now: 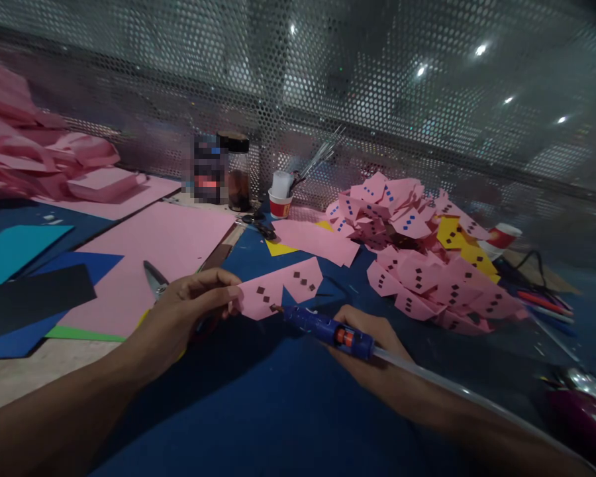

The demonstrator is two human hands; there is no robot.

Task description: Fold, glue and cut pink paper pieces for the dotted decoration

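My left hand [191,305] pinches the left end of a pink paper cutout [263,291] between thumb and fingers. Small dark diamonds mark the cutout, and a notch cuts into its lower edge. Wrapped around a blue hot glue gun [310,323] is my right hand [372,341]. The gun's nozzle points left and meets or nearly meets the cutout's lower edge beside the notch; I cannot tell if they touch. A long clear glue stick [427,372] runs out of the gun's back end. Scissors [155,279] lie partly hidden behind my left hand.
Pink cutouts with diamonds [427,278] are heaped at right, with a yellow piece [461,245] among them. Pink sheets [163,245] and blue sheets [94,265] lie left. A jar [238,175] and a paper cup [280,204] stand before a perforated metal panel [357,86].
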